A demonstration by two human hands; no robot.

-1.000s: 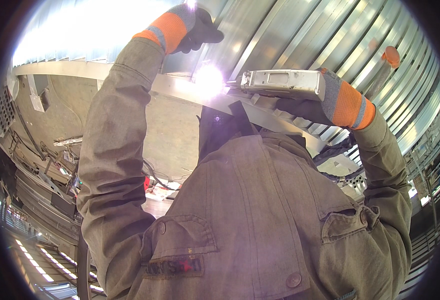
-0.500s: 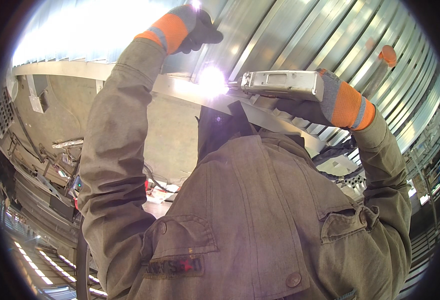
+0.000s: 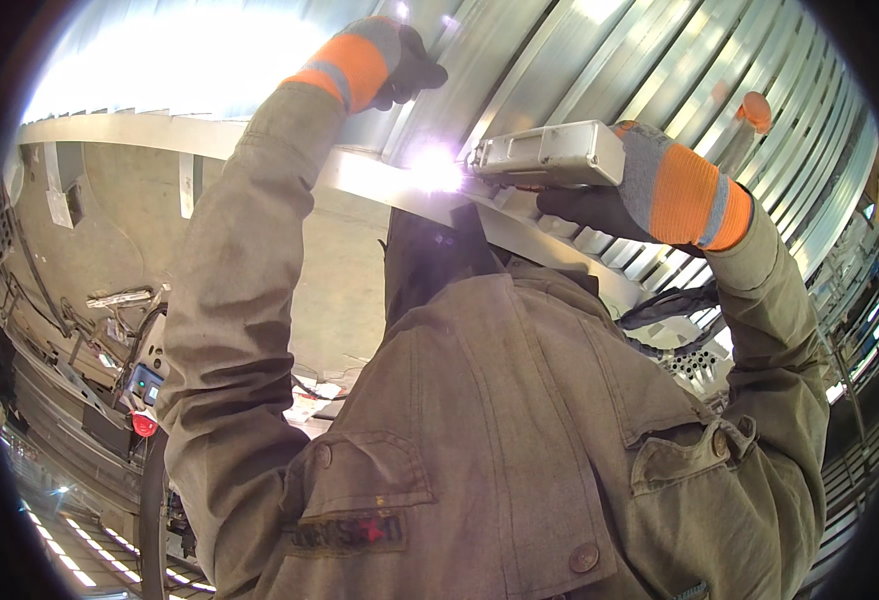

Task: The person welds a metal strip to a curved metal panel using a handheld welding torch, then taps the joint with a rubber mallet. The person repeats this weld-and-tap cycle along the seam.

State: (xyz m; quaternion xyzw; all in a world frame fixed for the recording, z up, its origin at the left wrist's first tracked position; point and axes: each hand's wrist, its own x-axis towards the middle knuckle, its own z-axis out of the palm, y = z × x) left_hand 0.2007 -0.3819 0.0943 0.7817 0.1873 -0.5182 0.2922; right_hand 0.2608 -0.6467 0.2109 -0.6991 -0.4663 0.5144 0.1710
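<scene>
My right hand, in a grey, black and orange glove, grips a silver handheld welding gun. The gun's tip points left into a glaring white-violet arc. That glare sits where a ribbed metal panel meets a long flat metal bar, and it hides the joint. Up and left of the arc, my left hand, gloved alike, rests at the panel with fingers curled in and thumb out. Whether anything is inside those fingers is hidden.
An orange round-ended piece stands on the panel at right. Dark cables and a perforated plate lie below my right forearm. A dark shield hangs before my chest. At left are concrete floor and a red round object.
The glare looks smaller and slightly farther right in view. The gun's rear end has shifted left and up. My left hand keeps its curled pose, and the view has moved a little.
</scene>
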